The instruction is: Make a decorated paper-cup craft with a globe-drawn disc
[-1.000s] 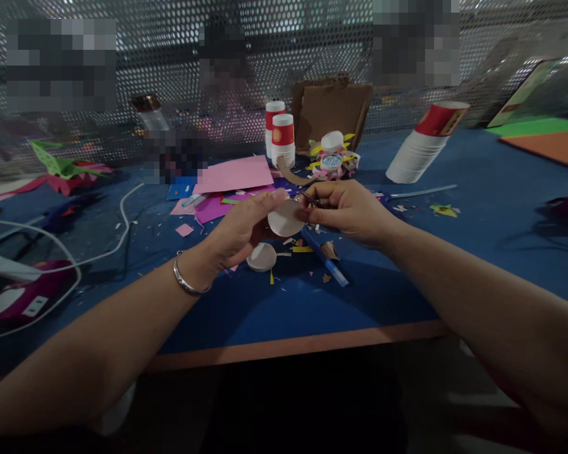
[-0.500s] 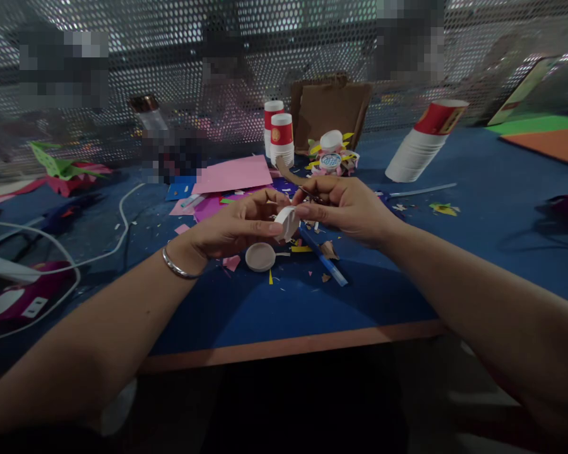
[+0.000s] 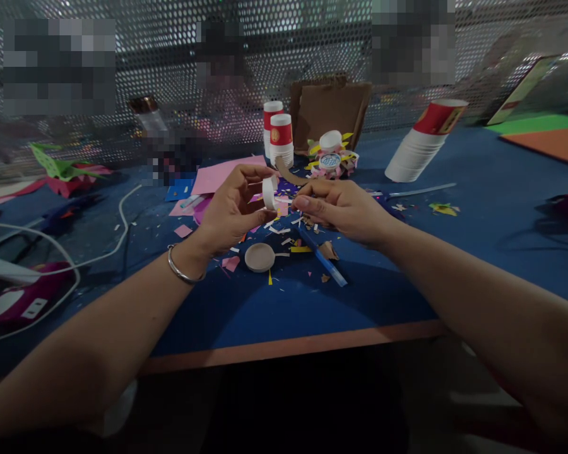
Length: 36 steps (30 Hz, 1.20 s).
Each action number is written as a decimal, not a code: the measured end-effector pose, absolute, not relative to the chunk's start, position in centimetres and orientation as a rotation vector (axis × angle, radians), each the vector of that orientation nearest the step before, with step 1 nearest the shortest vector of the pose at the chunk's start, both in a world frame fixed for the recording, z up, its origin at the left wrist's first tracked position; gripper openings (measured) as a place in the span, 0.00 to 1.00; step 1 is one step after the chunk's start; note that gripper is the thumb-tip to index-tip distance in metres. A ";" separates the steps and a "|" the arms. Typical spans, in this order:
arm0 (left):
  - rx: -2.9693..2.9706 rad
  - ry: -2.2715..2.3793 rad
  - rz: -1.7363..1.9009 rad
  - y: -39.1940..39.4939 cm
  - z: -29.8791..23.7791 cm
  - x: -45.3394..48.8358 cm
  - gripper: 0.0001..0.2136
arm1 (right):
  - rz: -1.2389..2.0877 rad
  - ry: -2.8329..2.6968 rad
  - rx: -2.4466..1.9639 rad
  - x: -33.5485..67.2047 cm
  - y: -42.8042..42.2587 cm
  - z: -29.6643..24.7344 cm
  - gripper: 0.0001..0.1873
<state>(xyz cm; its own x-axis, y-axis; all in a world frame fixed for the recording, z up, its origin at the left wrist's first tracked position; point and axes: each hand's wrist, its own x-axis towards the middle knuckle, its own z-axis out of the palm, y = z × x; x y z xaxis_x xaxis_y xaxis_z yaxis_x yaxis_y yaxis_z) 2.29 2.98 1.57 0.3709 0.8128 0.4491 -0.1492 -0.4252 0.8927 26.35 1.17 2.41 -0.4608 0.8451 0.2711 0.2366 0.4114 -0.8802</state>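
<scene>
My left hand (image 3: 234,205) grips a short white round piece (image 3: 269,193) between thumb and fingers; it looks like the cut-off base of a paper cup, tilted on its side. My right hand (image 3: 334,205) is just to its right, fingers curled and thumb pressed on them. A thin pale sliver shows by its fingertips, but what it grips is hidden. Below the hands a round whitish disc (image 3: 260,258) lies flat on the blue table (image 3: 284,315). Right of the disc is a blue pen-like stick (image 3: 329,263), among paper scraps.
Stacked red-and-white paper cups (image 3: 281,135) stand at the back, before brown cardboard (image 3: 329,113). A leaning cup stack (image 3: 421,145) is at the right. A paper craft (image 3: 331,157) sits near the middle. Pink sheets (image 3: 231,173) and a white cable (image 3: 123,214) lie left.
My hands have come apart. The left has moved left and up with the white round piece, turning it. My right hand has left the piece and dropped slightly.
</scene>
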 end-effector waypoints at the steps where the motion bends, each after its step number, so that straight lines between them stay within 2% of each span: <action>1: 1.675 0.597 1.250 3.0 1.5 2.3 0.31 | 1.026 -1.940 -0.938 26.4 1.2 2.4 0.31; 15: 1.961 0.671 1.318 3.1 0.4 2.5 0.24 | 0.943 -2.059 -0.873 26.0 0.8 2.5 0.23; 18: 2.100 0.584 1.374 4.0 -0.6 2.3 0.26 | 0.933 -2.075 -0.846 26.1 0.9 2.5 0.23; 27: 2.246 0.558 1.452 4.2 -0.9 2.0 0.23 | 0.858 -2.120 -0.870 26.3 1.1 2.5 0.24; 36: 2.288 0.598 1.470 3.7 -0.5 2.0 0.24 | 0.822 -2.146 -0.865 26.3 1.0 2.8 0.27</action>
<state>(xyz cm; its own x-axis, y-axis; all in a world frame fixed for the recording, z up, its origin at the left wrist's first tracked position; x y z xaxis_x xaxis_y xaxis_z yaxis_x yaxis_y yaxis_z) 1.99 3.66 -0.51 0.3705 0.5265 0.7652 0.1574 -0.8475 0.5069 26.32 0.96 2.77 -0.5534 0.7582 0.3449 0.3337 0.5811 -0.7422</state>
